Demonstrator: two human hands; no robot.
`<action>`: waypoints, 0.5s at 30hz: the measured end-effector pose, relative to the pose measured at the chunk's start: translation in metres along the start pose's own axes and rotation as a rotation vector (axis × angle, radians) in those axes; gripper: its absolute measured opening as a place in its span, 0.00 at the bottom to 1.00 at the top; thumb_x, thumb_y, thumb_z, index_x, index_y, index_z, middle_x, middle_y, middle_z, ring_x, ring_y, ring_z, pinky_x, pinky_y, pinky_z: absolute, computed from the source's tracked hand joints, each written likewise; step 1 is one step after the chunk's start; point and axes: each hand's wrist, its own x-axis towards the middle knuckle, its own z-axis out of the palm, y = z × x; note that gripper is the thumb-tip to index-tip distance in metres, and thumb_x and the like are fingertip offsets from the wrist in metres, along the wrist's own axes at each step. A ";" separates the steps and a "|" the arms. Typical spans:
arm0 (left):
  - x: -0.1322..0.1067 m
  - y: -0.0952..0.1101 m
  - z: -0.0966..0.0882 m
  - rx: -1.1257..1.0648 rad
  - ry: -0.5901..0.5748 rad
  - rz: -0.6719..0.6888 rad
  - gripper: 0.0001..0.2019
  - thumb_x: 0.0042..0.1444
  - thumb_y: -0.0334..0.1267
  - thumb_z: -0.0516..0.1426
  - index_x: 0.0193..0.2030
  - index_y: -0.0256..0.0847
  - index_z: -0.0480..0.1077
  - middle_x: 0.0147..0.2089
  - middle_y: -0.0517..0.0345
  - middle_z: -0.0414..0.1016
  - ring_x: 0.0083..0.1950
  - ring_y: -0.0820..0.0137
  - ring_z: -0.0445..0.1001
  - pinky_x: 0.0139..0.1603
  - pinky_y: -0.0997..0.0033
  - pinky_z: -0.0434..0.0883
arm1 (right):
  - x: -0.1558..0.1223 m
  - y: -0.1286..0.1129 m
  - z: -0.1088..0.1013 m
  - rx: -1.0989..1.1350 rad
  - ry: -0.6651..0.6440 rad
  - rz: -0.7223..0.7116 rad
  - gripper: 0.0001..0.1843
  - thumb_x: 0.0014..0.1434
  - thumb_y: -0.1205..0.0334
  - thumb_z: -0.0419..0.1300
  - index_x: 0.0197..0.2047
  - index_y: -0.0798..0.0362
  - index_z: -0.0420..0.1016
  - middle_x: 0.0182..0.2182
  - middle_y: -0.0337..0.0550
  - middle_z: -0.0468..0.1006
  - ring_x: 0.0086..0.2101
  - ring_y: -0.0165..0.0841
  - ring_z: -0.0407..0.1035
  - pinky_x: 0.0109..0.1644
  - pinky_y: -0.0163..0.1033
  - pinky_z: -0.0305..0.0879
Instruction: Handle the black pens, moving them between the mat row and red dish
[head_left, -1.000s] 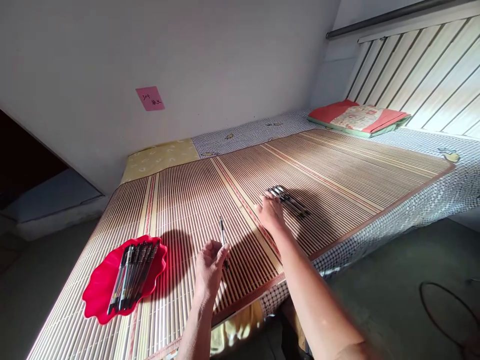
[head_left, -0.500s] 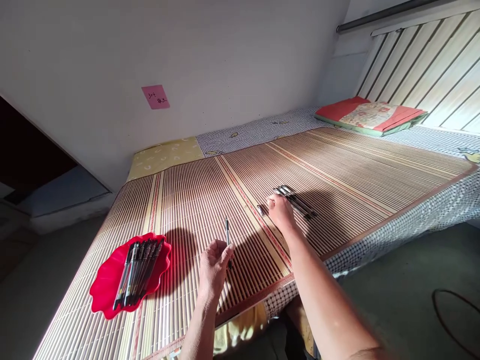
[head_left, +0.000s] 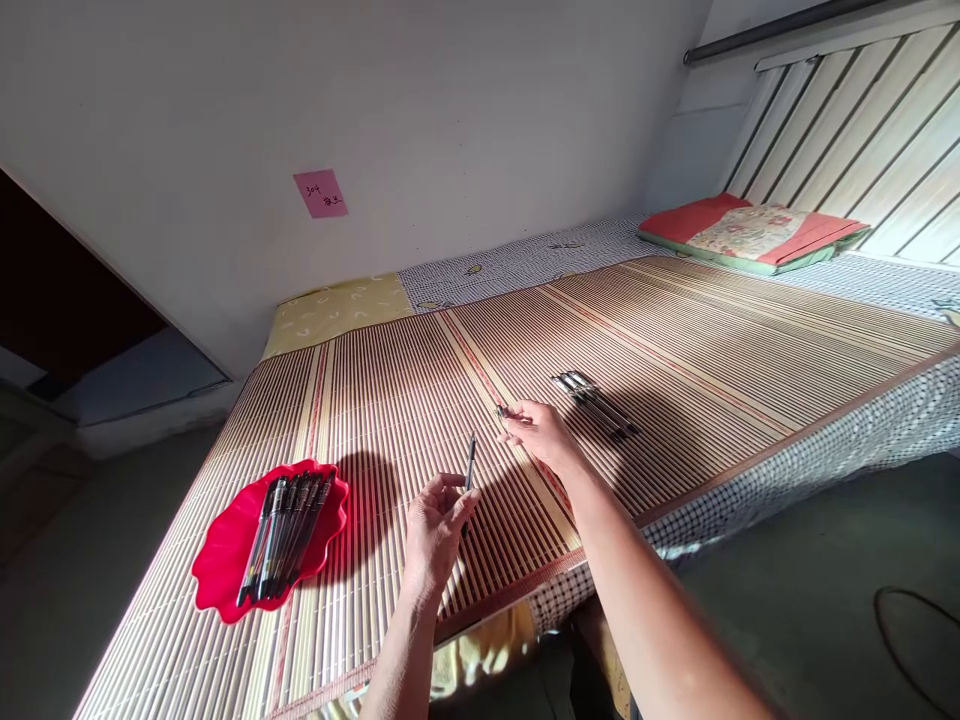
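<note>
My left hand (head_left: 436, 522) pinches a thin black pen (head_left: 470, 464) that points up and away, held above the bamboo mat (head_left: 675, 330). My right hand (head_left: 538, 432) is just to its right, fingers closed on a small dark pen cap (head_left: 500, 410) whose tip shows at the thumb. Several black pens (head_left: 598, 402) lie side by side on the mat, a short way right of my right hand. At the left, a red scalloped plate (head_left: 225, 560) holds several more black pens (head_left: 286, 535).
The mat covers a bed with checked sheet (head_left: 817, 455) along its right edge. A red and floral pillow (head_left: 750, 232) lies at the far right. A pink note (head_left: 320, 192) is stuck on the white wall. A dark cable loop (head_left: 915, 640) lies on the floor.
My right hand has left the pile of pens on the mat and come left toward my left hand, carrying a small dark piece. The left hand's pen has tilted slightly.
</note>
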 end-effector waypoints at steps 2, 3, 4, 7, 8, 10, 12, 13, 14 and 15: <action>-0.001 -0.001 -0.001 0.019 -0.024 0.004 0.19 0.43 0.48 0.74 0.35 0.40 0.75 0.23 0.70 0.55 0.26 0.77 0.52 0.27 0.76 0.52 | -0.003 -0.004 0.004 0.374 -0.054 -0.017 0.11 0.56 0.56 0.70 0.38 0.53 0.77 0.35 0.45 0.84 0.35 0.36 0.81 0.42 0.41 0.75; -0.001 -0.001 -0.001 0.024 -0.034 0.008 0.19 0.43 0.47 0.74 0.35 0.40 0.75 0.23 0.70 0.54 0.26 0.77 0.51 0.27 0.76 0.51 | -0.004 -0.006 0.006 0.496 -0.076 -0.018 0.13 0.54 0.55 0.72 0.37 0.52 0.77 0.35 0.45 0.85 0.38 0.37 0.81 0.46 0.42 0.75; -0.001 -0.002 -0.001 0.028 -0.042 0.011 0.19 0.44 0.47 0.74 0.35 0.40 0.75 0.23 0.71 0.54 0.26 0.77 0.51 0.27 0.76 0.51 | -0.004 -0.007 0.009 0.586 -0.095 -0.014 0.14 0.52 0.54 0.73 0.37 0.51 0.76 0.36 0.46 0.85 0.40 0.38 0.81 0.49 0.44 0.74; -0.002 -0.002 -0.001 0.021 -0.054 0.013 0.19 0.44 0.47 0.74 0.36 0.39 0.75 0.23 0.71 0.53 0.26 0.77 0.50 0.27 0.76 0.50 | -0.004 -0.010 0.015 0.748 -0.130 0.012 0.16 0.50 0.53 0.75 0.35 0.50 0.75 0.39 0.46 0.86 0.45 0.39 0.80 0.53 0.46 0.70; -0.002 -0.002 0.000 0.015 -0.057 0.011 0.20 0.44 0.48 0.74 0.36 0.39 0.75 0.23 0.71 0.53 0.26 0.77 0.50 0.27 0.76 0.50 | -0.004 -0.010 0.016 0.774 -0.141 0.019 0.16 0.50 0.53 0.75 0.34 0.50 0.74 0.39 0.46 0.86 0.45 0.39 0.80 0.54 0.46 0.69; -0.003 -0.003 0.000 0.004 -0.061 0.009 0.20 0.45 0.48 0.74 0.37 0.38 0.75 0.23 0.72 0.53 0.26 0.77 0.49 0.28 0.76 0.50 | -0.004 -0.010 0.018 0.794 -0.156 0.028 0.17 0.49 0.54 0.76 0.34 0.50 0.75 0.38 0.46 0.86 0.45 0.40 0.79 0.54 0.47 0.68; -0.003 -0.002 0.001 0.002 -0.064 0.013 0.20 0.46 0.48 0.74 0.37 0.39 0.75 0.23 0.71 0.53 0.26 0.77 0.50 0.28 0.76 0.51 | -0.004 -0.010 0.018 0.790 -0.179 0.037 0.16 0.50 0.54 0.75 0.35 0.51 0.76 0.38 0.46 0.86 0.44 0.40 0.79 0.53 0.46 0.67; -0.003 -0.002 0.001 0.002 -0.065 0.014 0.20 0.46 0.48 0.74 0.38 0.39 0.75 0.23 0.71 0.54 0.26 0.77 0.51 0.28 0.76 0.51 | -0.005 -0.011 0.018 0.788 -0.194 0.038 0.15 0.50 0.55 0.75 0.35 0.51 0.76 0.37 0.46 0.86 0.44 0.40 0.79 0.52 0.46 0.67; -0.003 -0.002 0.001 0.004 -0.065 0.016 0.20 0.45 0.48 0.74 0.38 0.39 0.75 0.23 0.71 0.55 0.26 0.77 0.52 0.28 0.76 0.52 | -0.007 -0.012 0.017 0.786 -0.210 0.039 0.15 0.51 0.55 0.75 0.35 0.51 0.77 0.37 0.46 0.86 0.44 0.40 0.79 0.52 0.46 0.67; -0.003 -0.002 0.001 0.006 -0.065 0.017 0.20 0.45 0.49 0.74 0.37 0.39 0.75 0.23 0.70 0.55 0.26 0.77 0.52 0.28 0.76 0.52 | -0.008 -0.014 0.016 0.784 -0.230 0.037 0.14 0.51 0.56 0.75 0.36 0.51 0.77 0.36 0.46 0.86 0.43 0.40 0.79 0.51 0.45 0.67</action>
